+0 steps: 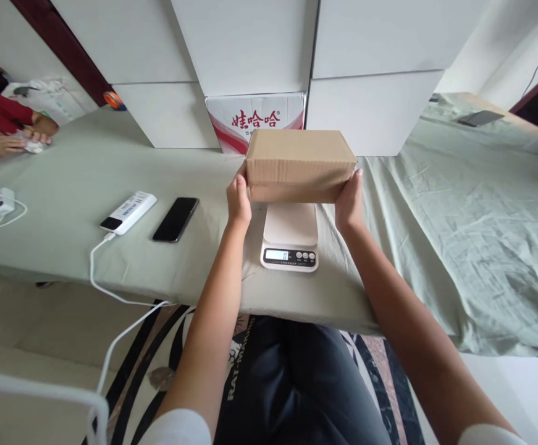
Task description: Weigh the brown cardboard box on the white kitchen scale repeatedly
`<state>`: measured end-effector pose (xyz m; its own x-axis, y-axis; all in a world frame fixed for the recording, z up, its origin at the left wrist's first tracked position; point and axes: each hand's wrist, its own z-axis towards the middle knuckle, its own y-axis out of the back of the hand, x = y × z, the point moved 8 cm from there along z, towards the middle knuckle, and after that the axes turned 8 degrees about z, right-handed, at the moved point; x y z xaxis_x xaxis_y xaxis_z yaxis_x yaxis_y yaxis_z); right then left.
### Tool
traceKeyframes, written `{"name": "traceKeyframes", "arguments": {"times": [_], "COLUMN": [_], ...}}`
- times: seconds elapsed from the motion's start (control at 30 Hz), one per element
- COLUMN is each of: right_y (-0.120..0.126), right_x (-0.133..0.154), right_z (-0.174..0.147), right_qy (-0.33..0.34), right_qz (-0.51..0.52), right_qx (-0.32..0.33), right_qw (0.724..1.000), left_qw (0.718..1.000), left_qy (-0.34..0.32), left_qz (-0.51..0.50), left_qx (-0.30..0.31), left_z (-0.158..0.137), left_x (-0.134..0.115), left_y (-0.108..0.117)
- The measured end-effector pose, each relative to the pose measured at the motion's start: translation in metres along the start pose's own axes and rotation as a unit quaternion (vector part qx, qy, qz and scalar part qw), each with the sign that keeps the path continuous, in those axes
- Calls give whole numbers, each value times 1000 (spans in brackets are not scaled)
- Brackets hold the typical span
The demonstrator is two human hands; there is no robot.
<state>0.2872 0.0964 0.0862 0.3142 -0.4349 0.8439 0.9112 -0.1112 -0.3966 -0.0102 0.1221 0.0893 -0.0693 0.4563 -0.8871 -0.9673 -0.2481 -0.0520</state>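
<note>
A brown cardboard box is held up between my two hands, over the back part of a white digital kitchen scale. My left hand grips the box's left end, and my right hand grips its right end. Some fingers are hidden behind the box. The scale lies on the cloth-covered table, with its display and buttons facing me; the lit display seems to read 0. Part of the scale's plate is hidden under the box.
Left of the scale lie a black phone and a white power bank with a white cable. White boxes and a printed carton stand behind. A person's hands hold something small at far left. Another dark device lies far right.
</note>
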Motion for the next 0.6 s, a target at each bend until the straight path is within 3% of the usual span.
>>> {"name": "traceKeyframes", "arguments": {"times": [0.1,0.27,0.6], "right_y": [-1,6,-1], "right_x": [25,36,29], "right_z": [-38,-86,-101], "right_qy": [36,65,37], "right_qz": [-11,-10,-45], "right_qx": [15,-3,-24], "right_qw": [999,998,998], "left_qw": [998,997,988], "left_qy": [-9,-4,7], "left_qz": [1,21,59], "left_qx": [-55,-80,-143], "left_z": [-21,-51,-71], "left_x": [-14,-14,-6], "left_y": [17,20,32]}}
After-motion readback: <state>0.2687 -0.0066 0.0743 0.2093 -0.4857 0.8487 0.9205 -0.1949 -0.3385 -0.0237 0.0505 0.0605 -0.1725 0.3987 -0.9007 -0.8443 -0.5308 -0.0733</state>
